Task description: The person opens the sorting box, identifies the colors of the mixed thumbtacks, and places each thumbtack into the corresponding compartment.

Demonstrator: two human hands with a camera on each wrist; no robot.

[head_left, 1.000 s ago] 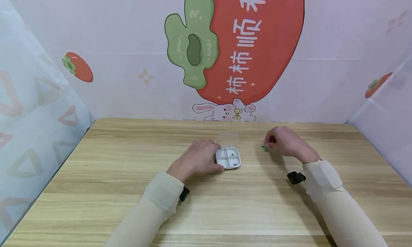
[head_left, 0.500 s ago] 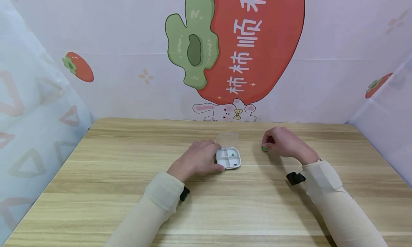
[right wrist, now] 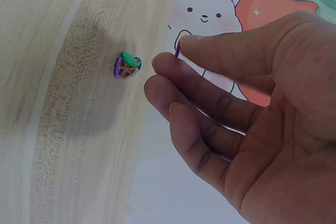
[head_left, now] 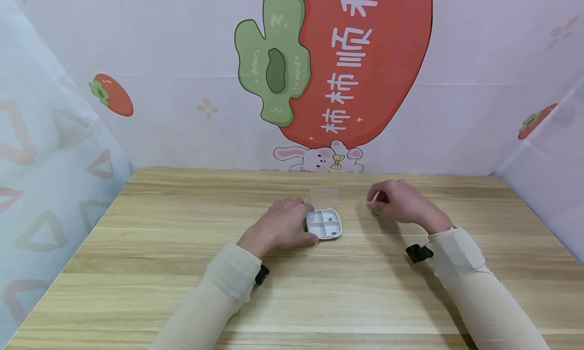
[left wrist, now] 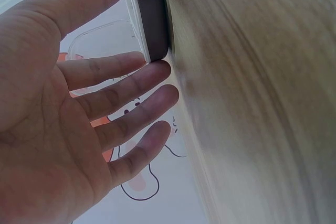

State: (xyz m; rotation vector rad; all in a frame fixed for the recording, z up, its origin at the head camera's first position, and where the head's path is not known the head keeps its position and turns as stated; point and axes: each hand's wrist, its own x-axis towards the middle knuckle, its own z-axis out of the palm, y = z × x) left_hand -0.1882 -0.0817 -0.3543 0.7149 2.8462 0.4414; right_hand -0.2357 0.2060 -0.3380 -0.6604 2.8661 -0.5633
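A small white pill box [head_left: 324, 224] with four compartments lies on the table, its clear lid [head_left: 323, 197] folded back. Something green sits in the back right compartment, something dark bluish in the front right one. My left hand [head_left: 279, 225] holds the box at its left side, thumb on the near edge and index finger on the far edge. Thumb and index finger of my right hand [right wrist: 226, 98] pinch a thin purple thumbtack [right wrist: 177, 50], seen edge-on. Just beside those fingertips, a little pile of thumbtacks [right wrist: 127, 65] with green, purple and blue heads lies on the table.
The wooden table [head_left: 283, 299] ends at a printed cloth backdrop [head_left: 182, 137] behind both hands. More cloth hangs along the left and right sides. A black wrist strap piece [head_left: 418, 252] sticks out below the right sleeve.
My right fingertips have shifted slightly left from the pile, with a purple thumbtack now between them. The left hand and the pill box have stayed in place.
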